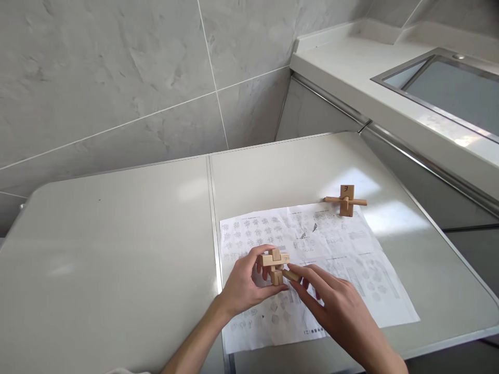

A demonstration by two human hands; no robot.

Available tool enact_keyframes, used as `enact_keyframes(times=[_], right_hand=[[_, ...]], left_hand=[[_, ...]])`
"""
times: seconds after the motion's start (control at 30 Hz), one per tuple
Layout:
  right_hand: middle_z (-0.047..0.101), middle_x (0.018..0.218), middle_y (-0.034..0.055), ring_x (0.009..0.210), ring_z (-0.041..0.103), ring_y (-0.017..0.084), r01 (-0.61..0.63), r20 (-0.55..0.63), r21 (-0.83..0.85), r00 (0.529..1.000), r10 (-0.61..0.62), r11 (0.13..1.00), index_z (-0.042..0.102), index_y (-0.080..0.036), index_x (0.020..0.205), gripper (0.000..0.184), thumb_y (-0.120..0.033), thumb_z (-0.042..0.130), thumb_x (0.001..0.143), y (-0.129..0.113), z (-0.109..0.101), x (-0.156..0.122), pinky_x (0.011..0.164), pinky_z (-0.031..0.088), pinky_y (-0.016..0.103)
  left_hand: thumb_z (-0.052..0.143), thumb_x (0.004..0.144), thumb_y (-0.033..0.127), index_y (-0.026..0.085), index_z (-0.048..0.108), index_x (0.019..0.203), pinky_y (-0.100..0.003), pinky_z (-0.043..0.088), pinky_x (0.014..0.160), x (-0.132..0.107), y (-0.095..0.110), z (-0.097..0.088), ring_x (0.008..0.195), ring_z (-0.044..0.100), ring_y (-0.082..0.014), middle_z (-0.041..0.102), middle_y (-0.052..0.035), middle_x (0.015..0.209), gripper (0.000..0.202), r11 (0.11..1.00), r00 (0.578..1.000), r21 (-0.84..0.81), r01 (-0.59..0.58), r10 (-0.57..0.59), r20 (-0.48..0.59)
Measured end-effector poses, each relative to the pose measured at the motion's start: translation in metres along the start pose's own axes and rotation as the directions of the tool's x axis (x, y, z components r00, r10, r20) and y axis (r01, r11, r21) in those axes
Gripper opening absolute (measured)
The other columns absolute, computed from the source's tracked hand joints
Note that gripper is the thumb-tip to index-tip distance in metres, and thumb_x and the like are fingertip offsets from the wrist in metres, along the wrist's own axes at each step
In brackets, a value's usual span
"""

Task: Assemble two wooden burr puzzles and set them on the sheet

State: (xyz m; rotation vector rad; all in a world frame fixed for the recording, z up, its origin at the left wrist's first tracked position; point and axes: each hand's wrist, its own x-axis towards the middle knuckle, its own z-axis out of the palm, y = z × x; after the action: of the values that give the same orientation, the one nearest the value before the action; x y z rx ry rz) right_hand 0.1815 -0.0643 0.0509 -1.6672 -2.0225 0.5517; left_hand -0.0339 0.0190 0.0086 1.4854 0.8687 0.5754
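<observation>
My left hand (249,283) is closed around a partly joined wooden burr puzzle (276,259), fingers at its back and thumb beneath. Between thumb and fingertips, my right hand (329,293) pinches a short wooden puzzle piece (292,275). That piece's inner end meets the right side of the puzzle; whether it sits inside a gap I cannot tell. Both hands are above a creased instruction sheet (327,306) printed with small diagrams. A second wooden puzzle (346,200), cross-shaped with a mark on its upright block, stands at the sheet's far right corner.
The pale folding table (117,259) has a metal seam (212,197) running beside the sheet's left edge. Grey tiled wall (117,67) rises behind it. To the right is a white counter (331,62) with a metal-framed inset (440,88), higher than the table.
</observation>
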Motion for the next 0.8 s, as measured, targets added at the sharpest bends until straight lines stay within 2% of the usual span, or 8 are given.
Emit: enact_keyframes(times=[0.27,0.47,0.63,0.73,0.8], right_hand=[[0.076,0.091,0.0031,0.059,0.069,0.015,0.005,-0.064,0.02,0.998,-0.004,1.0,0.061,-0.023,0.124,0.022,-0.036,0.044,0.119,-0.0005,-0.001,0.0013,0.048,0.041,0.027],[0.077,0.091,0.0024,0.057,0.069,0.015,-0.005,-0.081,0.03,0.997,0.008,1.0,0.06,-0.025,0.123,0.017,-0.034,0.046,0.118,0.0008,0.0012,0.0006,0.048,0.042,0.028],[0.078,0.092,0.0018,0.056,0.068,0.015,-0.022,-0.061,0.082,0.998,0.027,0.996,0.061,-0.027,0.122,0.017,-0.036,0.047,0.118,-0.0023,0.0007,0.0009,0.049,0.044,0.028],[0.078,0.091,0.0018,0.058,0.069,0.016,-0.019,-0.032,0.123,0.999,0.023,0.992,0.061,-0.026,0.122,0.017,-0.034,0.047,0.117,-0.0052,0.0016,0.0015,0.05,0.044,0.028],[0.078,0.091,0.0018,0.058,0.068,0.016,-0.019,-0.021,0.14,1.0,0.022,0.99,0.062,-0.026,0.122,0.017,-0.033,0.047,0.117,-0.0064,0.0024,0.0017,0.05,0.045,0.029]], left_hand=[[0.093,0.083,0.052,0.033,0.058,0.142,-0.03,0.058,0.072,-0.0003,-0.0027,0.0021,0.082,0.067,-0.0178,0.074,-0.0026,0.105,0.071,0.994,0.998,0.087,-0.063,0.062,0.02],[0.093,0.082,0.053,0.033,0.056,0.142,-0.029,0.054,0.071,-0.0015,-0.0042,0.0035,0.073,0.062,-0.0155,0.071,0.0029,0.091,0.074,0.985,0.996,0.146,-0.09,0.085,0.04],[0.092,0.082,0.055,0.034,0.055,0.142,-0.033,0.055,0.077,-0.0013,-0.0064,0.0043,0.074,0.061,-0.0152,0.072,0.0029,0.096,0.074,0.96,0.989,0.236,-0.15,0.143,0.047],[0.091,0.084,0.055,0.035,0.057,0.142,-0.032,0.055,0.075,-0.0005,-0.0065,0.0041,0.073,0.059,-0.015,0.069,0.0022,0.096,0.07,0.928,0.975,0.301,-0.22,0.216,0.047],[0.092,0.084,0.053,0.035,0.059,0.141,-0.031,0.056,0.072,0.0002,-0.0055,0.0035,0.076,0.06,-0.0151,0.067,-0.0002,0.104,0.068,0.921,0.968,0.297,-0.25,0.25,0.04]])
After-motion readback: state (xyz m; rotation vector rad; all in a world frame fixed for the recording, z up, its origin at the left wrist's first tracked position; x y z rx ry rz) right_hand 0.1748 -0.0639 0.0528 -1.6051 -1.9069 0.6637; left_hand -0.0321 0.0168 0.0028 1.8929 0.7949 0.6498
